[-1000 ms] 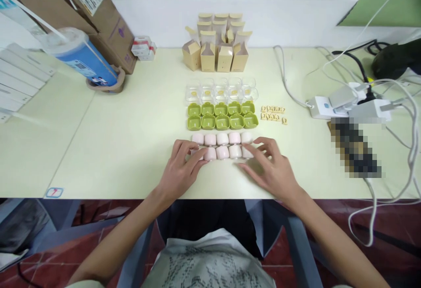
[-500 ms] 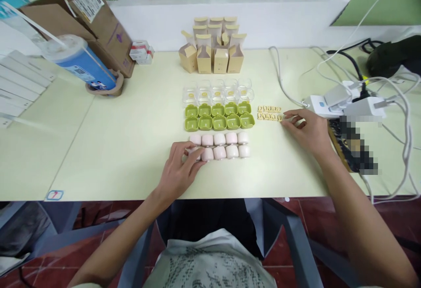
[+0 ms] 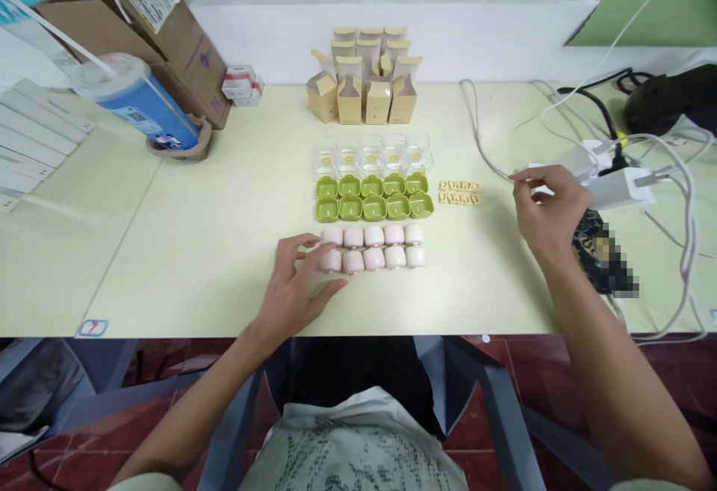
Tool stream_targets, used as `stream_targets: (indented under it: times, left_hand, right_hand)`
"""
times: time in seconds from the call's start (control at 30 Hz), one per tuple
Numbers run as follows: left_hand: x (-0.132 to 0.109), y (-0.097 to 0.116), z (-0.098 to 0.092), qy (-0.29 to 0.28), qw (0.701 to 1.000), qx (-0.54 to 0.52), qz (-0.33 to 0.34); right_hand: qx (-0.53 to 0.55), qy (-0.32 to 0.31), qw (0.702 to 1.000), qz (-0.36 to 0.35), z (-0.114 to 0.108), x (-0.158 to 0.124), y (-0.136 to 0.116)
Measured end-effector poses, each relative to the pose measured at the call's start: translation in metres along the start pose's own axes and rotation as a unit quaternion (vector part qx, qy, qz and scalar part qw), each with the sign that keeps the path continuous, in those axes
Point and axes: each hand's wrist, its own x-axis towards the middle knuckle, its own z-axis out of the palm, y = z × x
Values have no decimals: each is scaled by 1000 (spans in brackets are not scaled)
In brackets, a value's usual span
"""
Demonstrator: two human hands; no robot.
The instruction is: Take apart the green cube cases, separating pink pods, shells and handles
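My left hand is open, its fingers spread beside the left end of two rows of pale pink and white rounded pieces. Its fingertips are close to the leftmost piece of the front row. My right hand has its thumb and forefinger pinched together in front of the power strip, over the end of a white cable. What lies between the fingertips is hidden. Small yellow ring-like pieces lie left of this hand in two rows. Green square cups stand in two rows behind the pink pieces.
Clear plastic covers line up behind the green cups. Several open kraft boxes stand near the wall. At the right are white chargers, tangled cables and a dark patterned object. A blue cup and a cardboard box stand at left.
My right hand has moved right, away from the yellow pieces, to the power strip's cable. My left hand has drawn back slightly left and its fingers have spread off the pink pieces.
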Motion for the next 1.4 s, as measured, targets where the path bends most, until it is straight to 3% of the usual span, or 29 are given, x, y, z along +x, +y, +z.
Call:
stream_targets:
  times: [0.07,0.17,0.27,0.33,0.5,0.6,0.73,0.97,1.13,1.4]
  left_hand:
    - [15,-14,-8,18,999,-26,-36]
    - [61,-47,-10,66,995,-56,-47]
    - [110,-88,4,110,988,-97,-48]
    - [127,-110,18,120,986,-104,-53]
    - [112,-127,41,141,983,-84,-88]
    - [101,-125,41,114,987,-88,-66]
    - [103,-125,40,71,992,-97,-24]
    - [102,-134,46,35,994,-95,32]
    - [101,-133,47,22,996,-83,29]
    - [104,-137,29,-12,997,-76,26]
  right_hand:
    - [0,10,999,-47,6,18,-7]
    - [-7,8,998,-70,28,44,-24]
    - [-13,35,997,-66,57,51,-41]
    - [-14,25,996,-79,70,42,-45]
    - [-76,-165,972,-151,69,14,-31]
    - [-138,-214,956,-148,66,11,-20]
    - [-177,-236,949,-115,72,13,-11]
    - [-141,-243,955,-100,76,11,-11]
    - [-104,-252,959,-79,77,11,-10]
    - [-30,-235,971,-40,82,12,-15]
